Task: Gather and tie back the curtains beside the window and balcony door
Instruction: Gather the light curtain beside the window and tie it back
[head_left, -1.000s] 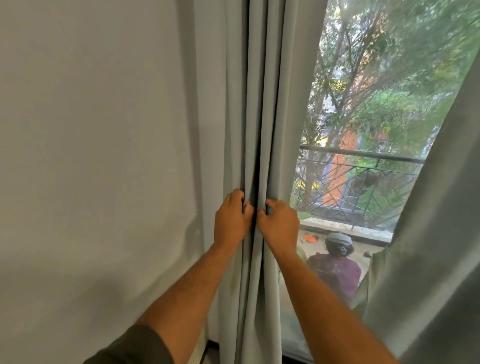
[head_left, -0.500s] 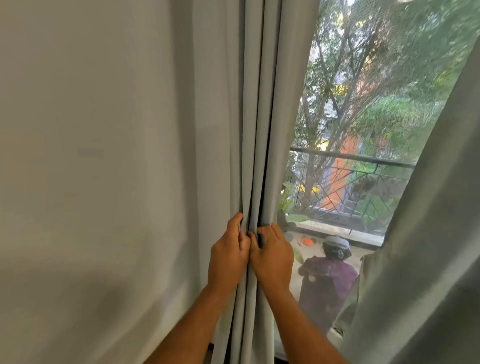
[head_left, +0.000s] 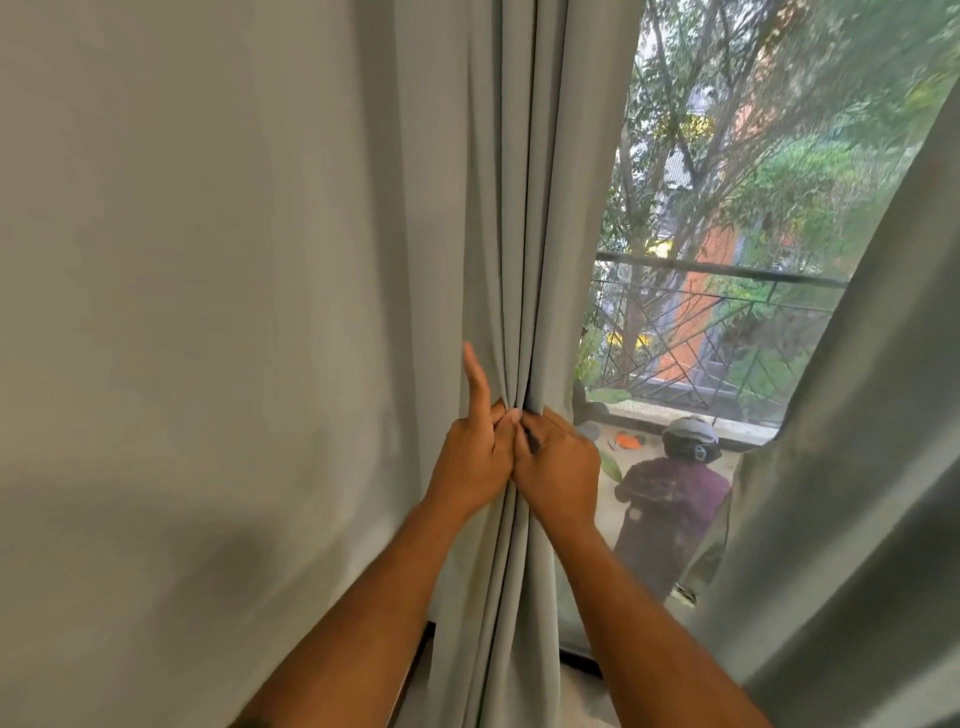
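A pale grey-green curtain (head_left: 519, 208) hangs bunched in narrow folds left of the window (head_left: 727, 260). My left hand (head_left: 475, 457) grips the folds from the left, its index finger sticking straight up along the cloth. My right hand (head_left: 558, 467) grips the same bundle from the right, knuckles against the left hand; something thin and dark shows between its fingers. A second curtain (head_left: 857, 467) of the same cloth hangs at the right edge of the glass.
A plain wall (head_left: 208, 312) fills the left half. Through the window are a balcony railing (head_left: 727, 275), trees and a person in a helmet (head_left: 691, 436) outside. A dark sill or floor edge (head_left: 582, 662) runs below the glass.
Both hands slid down the gathered curtain and closed in together, squeezing the folds tighter. My left index finger has lifted straight up.
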